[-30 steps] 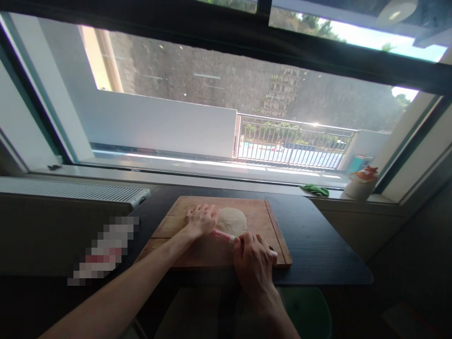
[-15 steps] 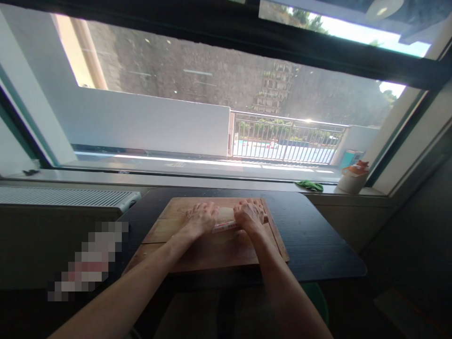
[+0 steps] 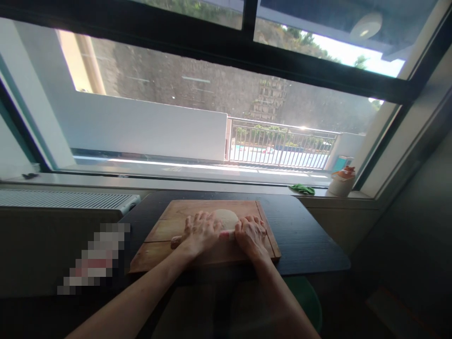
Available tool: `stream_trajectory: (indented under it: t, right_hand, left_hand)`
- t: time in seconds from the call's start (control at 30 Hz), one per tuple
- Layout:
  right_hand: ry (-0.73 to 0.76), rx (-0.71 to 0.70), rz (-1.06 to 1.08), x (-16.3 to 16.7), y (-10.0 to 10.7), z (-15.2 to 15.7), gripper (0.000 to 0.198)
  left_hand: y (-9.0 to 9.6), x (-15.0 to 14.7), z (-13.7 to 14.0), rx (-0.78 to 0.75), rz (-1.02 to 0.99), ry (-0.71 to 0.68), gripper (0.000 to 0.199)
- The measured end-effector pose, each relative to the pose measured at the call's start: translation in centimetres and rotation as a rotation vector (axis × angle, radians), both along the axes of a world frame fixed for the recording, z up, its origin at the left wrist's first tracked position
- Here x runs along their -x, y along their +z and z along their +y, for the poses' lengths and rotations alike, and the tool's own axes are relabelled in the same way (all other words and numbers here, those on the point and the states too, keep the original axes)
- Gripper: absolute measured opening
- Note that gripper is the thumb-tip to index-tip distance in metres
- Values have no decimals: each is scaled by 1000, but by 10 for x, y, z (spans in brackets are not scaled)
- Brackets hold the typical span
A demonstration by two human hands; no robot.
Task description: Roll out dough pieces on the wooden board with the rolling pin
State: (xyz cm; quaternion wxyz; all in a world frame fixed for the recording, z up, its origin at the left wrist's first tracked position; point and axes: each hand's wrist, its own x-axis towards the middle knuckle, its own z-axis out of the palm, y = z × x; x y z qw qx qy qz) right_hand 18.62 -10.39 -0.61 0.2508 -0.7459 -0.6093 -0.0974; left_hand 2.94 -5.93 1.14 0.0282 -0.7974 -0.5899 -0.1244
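A wooden rolling pin (image 3: 227, 234) lies across a wooden cutting board (image 3: 208, 256), its left end poking out past my wrist. My left hand (image 3: 201, 229) is over the left part of the pin, fingers bent across it. The right part is under my right hand (image 3: 251, 231), whose fingers also curl over the wood. Just beyond the pin, between both hands, a flat, pale round of dough (image 3: 227, 217) rests on the board. My left fingers cover some of the dough's left edge.
The board sits on a dark table (image 3: 300, 240) in front of a large window. A green cloth (image 3: 302, 189) and a white container with an orange top (image 3: 342, 182) stand on the sill. A radiator (image 3: 67, 198) is at the left, and something green (image 3: 302, 301) shows below the table.
Both hands have drawn the rolling pin back toward me. More of the dough round shows beyond it, and the pin's left end is now visible. My view has shifted slightly.
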Motion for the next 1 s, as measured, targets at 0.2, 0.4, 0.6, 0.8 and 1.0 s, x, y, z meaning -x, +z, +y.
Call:
stream_trajectory:
  t: [0.2,0.4,0.6,0.8,1.0]
  right_hand:
    - [-18,80,12,-1,14,31,33]
    - [-24,164,47,1,29,65,37]
    - [-15,117,39,-1,22,54,35]
    - [0,93,1,-4,11,17,35]
    - [8,70,0,-5,7,5,34]
  left_hand:
    - [-8,1,23,-52,-42,33,46]
    - [-16,4,51,-30,-36,58,48]
    - [-10,2,39,30,19,27,45]
    - [-3,-4,5,7,37,39,51]
    - [-6,-5,3,30,34,43,51]
